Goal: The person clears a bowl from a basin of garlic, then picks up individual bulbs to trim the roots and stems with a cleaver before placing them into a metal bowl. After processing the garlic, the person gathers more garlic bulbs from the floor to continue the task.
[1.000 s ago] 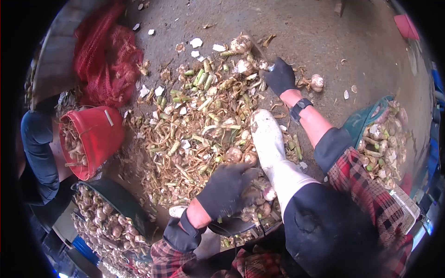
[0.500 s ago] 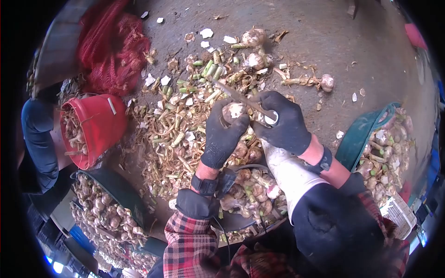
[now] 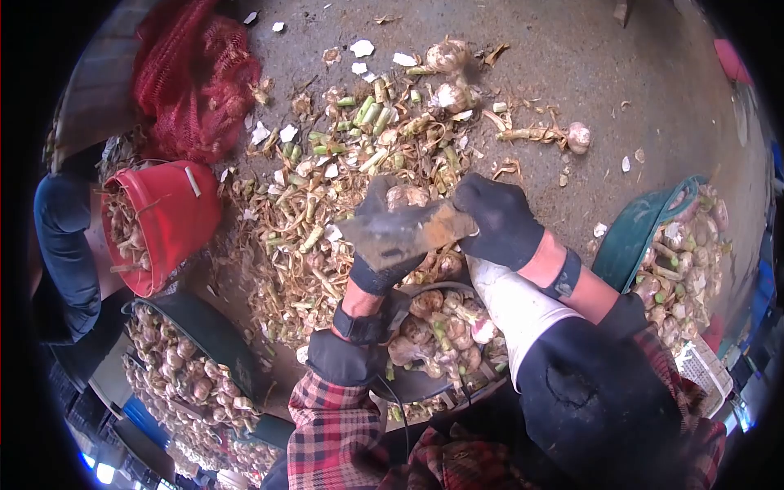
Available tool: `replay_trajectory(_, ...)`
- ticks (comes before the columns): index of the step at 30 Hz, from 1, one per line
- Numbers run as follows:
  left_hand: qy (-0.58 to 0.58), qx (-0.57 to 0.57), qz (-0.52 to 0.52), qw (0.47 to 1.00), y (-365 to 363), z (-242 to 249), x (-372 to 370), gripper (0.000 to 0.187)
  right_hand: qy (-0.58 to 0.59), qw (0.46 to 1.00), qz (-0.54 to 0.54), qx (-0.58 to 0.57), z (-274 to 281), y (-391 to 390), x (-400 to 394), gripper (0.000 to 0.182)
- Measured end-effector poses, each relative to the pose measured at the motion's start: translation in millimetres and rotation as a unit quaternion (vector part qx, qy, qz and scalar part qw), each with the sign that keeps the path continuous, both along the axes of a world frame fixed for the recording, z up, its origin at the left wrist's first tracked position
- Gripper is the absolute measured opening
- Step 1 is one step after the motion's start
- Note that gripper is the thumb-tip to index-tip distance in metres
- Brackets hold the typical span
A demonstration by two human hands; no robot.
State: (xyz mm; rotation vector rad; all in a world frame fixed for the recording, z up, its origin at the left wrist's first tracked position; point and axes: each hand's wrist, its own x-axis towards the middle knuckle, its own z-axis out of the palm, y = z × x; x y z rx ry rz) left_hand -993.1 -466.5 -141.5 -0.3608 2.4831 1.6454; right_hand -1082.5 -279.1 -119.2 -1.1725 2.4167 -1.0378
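Note:
In a black glove, my left hand (image 3: 377, 265) is closed around a garlic bulb (image 3: 407, 197), whose top shows above the blade. A wide, dirty knife blade (image 3: 400, 235) lies across the front of that hand and hides part of its fingers. My right hand (image 3: 502, 219), also gloved, grips the knife at its right end. Below the hands, a bucket of garlic bulbs (image 3: 445, 339) stands by a white boot (image 3: 510, 306). Cut stems and peelings (image 3: 314, 237) cover the floor under and left of my hands.
A red bucket (image 3: 192, 216) and a red mesh bag (image 3: 196, 90) are at the left, beside another person's knee (image 3: 61, 237). Green tubs with garlic stand at the lower left (image 3: 212, 335) and right (image 3: 633, 245). Loose bulbs (image 3: 447, 55) lie on the floor ahead.
The knife has turned from edge-on to showing its broad side, and now lies lower and further left across my left hand. My right hand has shifted slightly and rotated.

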Motion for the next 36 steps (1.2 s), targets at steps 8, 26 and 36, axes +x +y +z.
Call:
replay_trajectory(8, 0.084, 0.006, -0.040, 0.996, -1, -28, 29, 0.032, -0.003, 0.999, 0.002, -0.050, -33, 3, 5, 0.035)
replay_trajectory(26, 0.069, 0.158, 0.308, 0.936, 0, 22, -13, 0.032, -0.182, 0.959, -0.203, -0.073, -8, -14, 13, 0.009)
replay_trajectory(36, -0.070, 0.354, 0.277, 0.891, 27, 57, -15, 0.020, -0.073, 0.978, -0.191, -0.031, -44, 3, 25, 0.005)
